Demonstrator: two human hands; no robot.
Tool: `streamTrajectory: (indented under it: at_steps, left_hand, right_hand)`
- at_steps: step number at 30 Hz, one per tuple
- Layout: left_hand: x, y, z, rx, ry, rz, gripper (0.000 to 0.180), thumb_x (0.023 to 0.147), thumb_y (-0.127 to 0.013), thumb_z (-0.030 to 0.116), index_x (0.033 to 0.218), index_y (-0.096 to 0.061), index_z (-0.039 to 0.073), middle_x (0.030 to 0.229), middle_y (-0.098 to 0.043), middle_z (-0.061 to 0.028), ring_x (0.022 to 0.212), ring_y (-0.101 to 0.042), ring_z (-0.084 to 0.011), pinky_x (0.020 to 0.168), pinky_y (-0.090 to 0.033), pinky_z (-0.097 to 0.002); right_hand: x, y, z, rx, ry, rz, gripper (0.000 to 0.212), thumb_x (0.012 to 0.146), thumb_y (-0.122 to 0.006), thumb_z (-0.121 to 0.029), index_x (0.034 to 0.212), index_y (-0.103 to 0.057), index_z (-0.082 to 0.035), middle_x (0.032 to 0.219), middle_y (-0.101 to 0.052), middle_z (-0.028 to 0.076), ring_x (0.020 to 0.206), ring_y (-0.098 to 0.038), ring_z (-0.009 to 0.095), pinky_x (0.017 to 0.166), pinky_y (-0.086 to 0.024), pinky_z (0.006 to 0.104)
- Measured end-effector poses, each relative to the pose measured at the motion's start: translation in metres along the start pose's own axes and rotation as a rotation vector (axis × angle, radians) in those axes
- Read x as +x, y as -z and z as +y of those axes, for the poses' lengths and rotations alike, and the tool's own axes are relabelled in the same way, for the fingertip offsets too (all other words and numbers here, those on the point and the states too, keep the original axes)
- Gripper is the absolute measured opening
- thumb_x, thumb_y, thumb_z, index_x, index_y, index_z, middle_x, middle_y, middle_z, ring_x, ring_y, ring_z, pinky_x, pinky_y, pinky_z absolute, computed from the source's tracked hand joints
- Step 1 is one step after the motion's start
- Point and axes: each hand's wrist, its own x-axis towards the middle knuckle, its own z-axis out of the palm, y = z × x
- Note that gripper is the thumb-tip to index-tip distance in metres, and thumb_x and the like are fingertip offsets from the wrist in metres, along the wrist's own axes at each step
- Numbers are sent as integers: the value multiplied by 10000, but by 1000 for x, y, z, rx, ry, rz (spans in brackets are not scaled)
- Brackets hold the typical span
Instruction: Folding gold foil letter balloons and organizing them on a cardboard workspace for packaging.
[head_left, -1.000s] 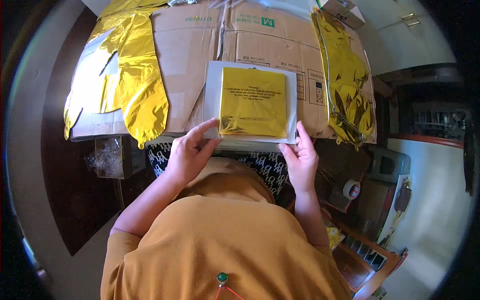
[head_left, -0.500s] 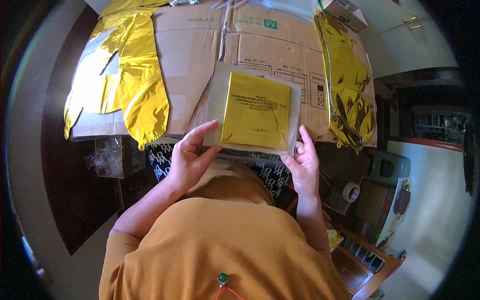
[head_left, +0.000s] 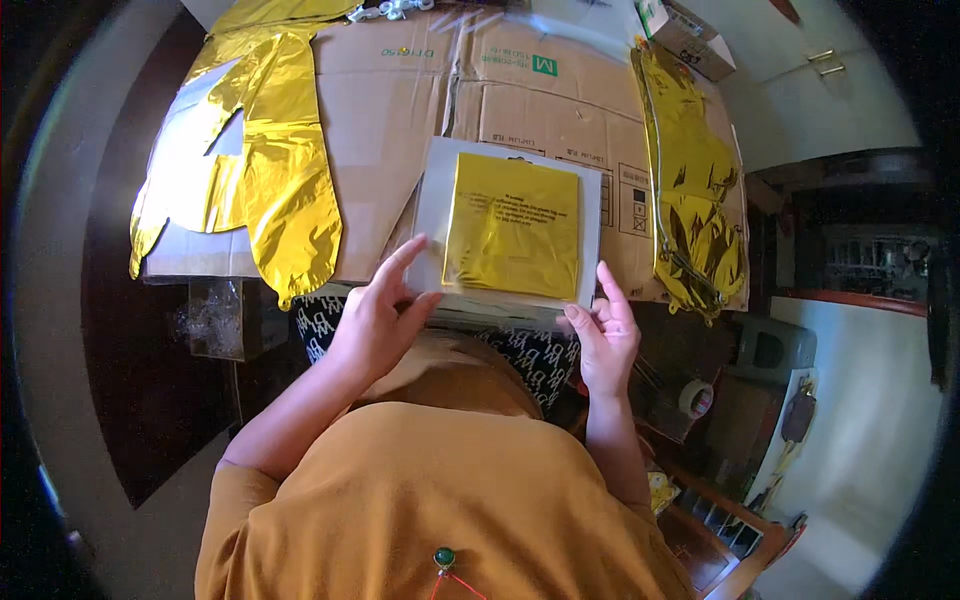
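A clear plastic bag (head_left: pixel 429 200) with a folded square of gold foil (head_left: pixel 514 245) inside hangs between my hands at the table's front edge. Dark print shows across the foil. At the bag's lower left corner, my left hand (head_left: pixel 382 312) is closed on the edge between thumb and fingers. My right hand (head_left: pixel 607 340) pinches the lower right corner, its index finger raised along the side. To the left lies a flat, uninflated gold foil balloon (head_left: pixel 288 180), its rounded end drooping over the edge. Another crumpled gold foil piece (head_left: pixel 697 170) lies at the right.
Flattened cardboard (head_left: pixel 375 120) covers the table. A small box (head_left: pixel 685 38) stands at the far right, and white plastic links (head_left: pixel 392 9) lie at the back. Below the table on the right are a tape roll (head_left: pixel 696 399) and a grey stool (head_left: pixel 775 345); a wooden chair (head_left: pixel 715 545) stands nearer.
The bag has tilted slightly in my hands, so the glare and the print on the foil look different. Both hands keep their hold on its lower corners.
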Motion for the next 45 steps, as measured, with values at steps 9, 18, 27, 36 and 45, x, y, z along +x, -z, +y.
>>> streamTrajectory:
  at_steps: [9, 18, 27, 36, 45]
  left_hand:
    - [44, -11, 33, 605, -873, 136, 825, 779, -743, 467, 1457, -440, 105, 1538, -359, -169, 1435, -323, -353, 1150, -279, -536]
    - [75, -29, 6, 713, -968, 18, 653, 931, -577, 456, 1495, -412, 173, 1572, -338, -157, 1461, -307, -341, 1192, -200, -545]
    - [82, -26, 5, 659, -923, -22, 558, 972, -517, 455, 1477, -445, 229, 1595, -290, -170, 1489, -248, -339, 1200, -160, -560]
    - [82, -22, 9, 547, -941, -60, 647, 947, -549, 424, 1513, -376, 163, 1591, -300, -165, 1484, -261, -336, 1202, -163, -551]
    - [81, -16, 9, 308, -992, 38, 351, 810, -709, 204, 1108, -589, 61, 1363, -518, -174, 1369, -412, -390, 1150, -306, -559]
  right_hand:
    - [13, 2, -10, -439, 48, -11, 513, 899, -685, 11, 1390, -537, -15, 782, -660, 13, 682, -623, 65, 669, -535, 232]
    - [23, 1, -23, -671, 178, 53, 263, 867, -740, -67, 1126, -717, -23, 691, -682, 58, 581, -622, 90, 563, -519, 271]
    - [189, -61, -121, -790, 584, -209, 189, 927, -659, -165, 1048, -710, -29, 958, -703, 164, 849, -698, 311, 723, -534, 369]
    - [380, -177, -70, -1625, 1320, -607, 88, 862, -559, -121, 846, -645, -113, 868, -659, 98, 825, -700, 283, 725, -567, 403]
    - [210, -71, -99, -774, 865, -233, 123, 863, -655, -14, 969, -606, -55, 869, -707, 88, 747, -698, 150, 650, -563, 291]
